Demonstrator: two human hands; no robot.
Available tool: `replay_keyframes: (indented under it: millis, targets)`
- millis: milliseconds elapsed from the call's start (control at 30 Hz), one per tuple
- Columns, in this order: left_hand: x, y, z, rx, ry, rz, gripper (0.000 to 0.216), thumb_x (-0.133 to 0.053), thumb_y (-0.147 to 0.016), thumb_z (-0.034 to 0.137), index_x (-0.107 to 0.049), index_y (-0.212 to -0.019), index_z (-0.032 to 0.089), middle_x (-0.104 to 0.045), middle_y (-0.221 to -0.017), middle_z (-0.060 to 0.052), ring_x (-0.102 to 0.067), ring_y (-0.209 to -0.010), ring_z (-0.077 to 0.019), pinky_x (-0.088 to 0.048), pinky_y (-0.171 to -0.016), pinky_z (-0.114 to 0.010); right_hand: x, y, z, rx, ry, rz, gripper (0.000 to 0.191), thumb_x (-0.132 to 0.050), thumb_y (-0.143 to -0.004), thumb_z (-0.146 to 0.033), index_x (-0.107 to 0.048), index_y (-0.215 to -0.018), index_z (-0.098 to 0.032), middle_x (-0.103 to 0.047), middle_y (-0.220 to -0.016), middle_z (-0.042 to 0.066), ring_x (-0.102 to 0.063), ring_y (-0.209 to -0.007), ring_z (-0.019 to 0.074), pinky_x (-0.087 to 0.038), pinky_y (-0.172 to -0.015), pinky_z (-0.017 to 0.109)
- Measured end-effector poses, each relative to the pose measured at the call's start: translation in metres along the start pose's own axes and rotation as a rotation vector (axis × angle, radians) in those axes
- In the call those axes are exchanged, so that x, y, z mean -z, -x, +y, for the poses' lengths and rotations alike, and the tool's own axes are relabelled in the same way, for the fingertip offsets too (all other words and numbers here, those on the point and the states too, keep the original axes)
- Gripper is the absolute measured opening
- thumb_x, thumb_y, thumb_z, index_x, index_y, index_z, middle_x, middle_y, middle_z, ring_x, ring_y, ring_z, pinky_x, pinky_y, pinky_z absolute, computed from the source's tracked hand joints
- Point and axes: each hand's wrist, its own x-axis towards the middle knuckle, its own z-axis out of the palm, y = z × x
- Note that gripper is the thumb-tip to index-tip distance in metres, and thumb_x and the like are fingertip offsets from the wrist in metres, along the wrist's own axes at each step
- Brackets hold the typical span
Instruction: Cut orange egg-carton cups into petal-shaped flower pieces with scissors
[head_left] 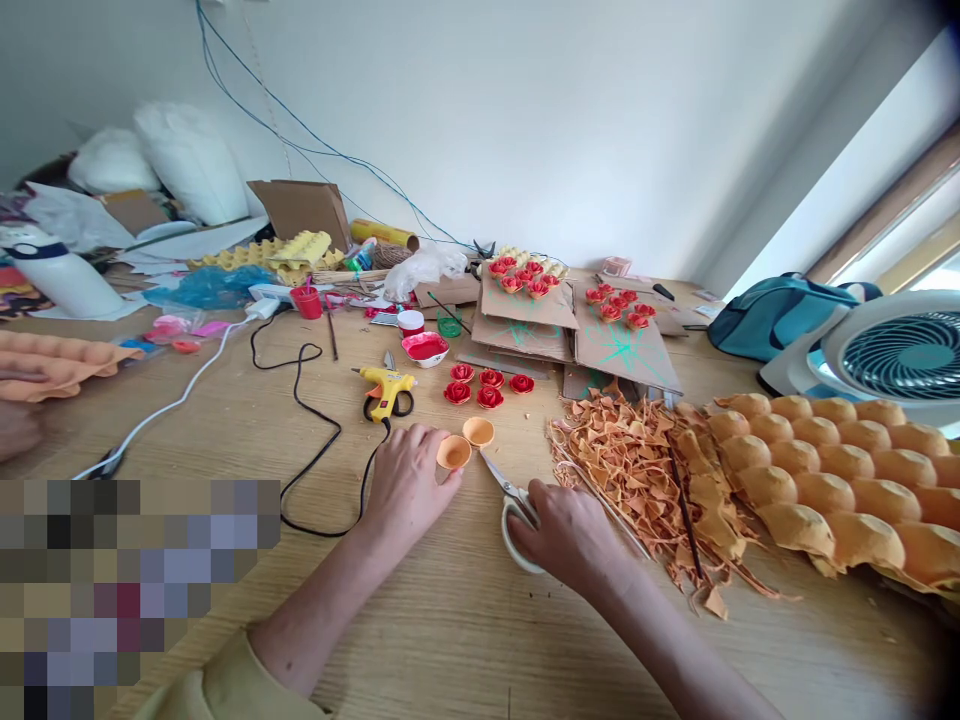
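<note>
My left hand (411, 470) is closed on a small orange egg-carton cup (454, 453), its thumb at the cup's lower right. Just behind it stands a second orange cup (478, 432), its rim close to the first. My right hand (566, 525) grips a pair of scissors (517, 545) with white handles, and the blades point toward the cups. Whether the blades touch a cup, I cannot tell. Beyond the cups, several red paper roses (490, 397) lie on the wooden table. A yellow glue gun (388, 392) rests behind my left hand, partly over black-handled scissors (405, 404).
Orange scraps (615, 465) are heaped to the right, beside orange egg trays (832, 470). A fan (900, 350) and teal bag (772, 315) stand farther right. Red roses sit on cardboard sheets (626, 355) behind. A black cord (300, 400) loops at left, near another person's blurred hand (19, 430).
</note>
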Motion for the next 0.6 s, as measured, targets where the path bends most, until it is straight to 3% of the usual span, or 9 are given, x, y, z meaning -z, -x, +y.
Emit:
replay_keyframes:
  millis: [200,433,600]
  targets:
    - [-0.005,0.003,0.004,0.000,0.008,-0.059,0.033,-0.068,-0.077,0.025,-0.063,-0.109,0.020,-0.066,-0.110,-0.011,-0.058,-0.099,-0.0310,-0.045,-0.086,-0.044,0.000,0.003,0.032,-0.183,0.145,0.014,0.030,-0.051,-0.092,-0.044,-0.064,-0.091,-0.017,-0.074,-0.073,0.011,-0.071,-0.068,0.0255,-0.034,-0.056,0.028]
    - [-0.008,0.003,-0.002,-0.007,0.037,-0.053,0.043,-0.069,-0.077,0.023,-0.058,-0.119,0.023,-0.067,-0.116,-0.009,-0.058,-0.100,-0.0290,-0.044,-0.087,-0.043,-0.003,0.003,0.033,-0.114,0.078,0.129,0.030,-0.051,-0.092,-0.048,-0.059,-0.081,-0.021,-0.070,-0.063,0.004,-0.068,-0.059,0.0207,-0.028,-0.053,0.027]
    - [-0.009,0.002,-0.006,-0.010,0.096,-0.061,0.048,-0.070,-0.074,0.020,-0.058,-0.120,0.024,-0.066,-0.115,-0.009,-0.057,-0.103,-0.0306,-0.045,-0.089,-0.046,-0.014,0.006,0.041,-0.122,0.006,0.202,0.029,-0.048,-0.093,-0.046,-0.062,-0.086,-0.022,-0.070,-0.062,0.003,-0.064,-0.056,0.0187,-0.029,-0.054,0.026]
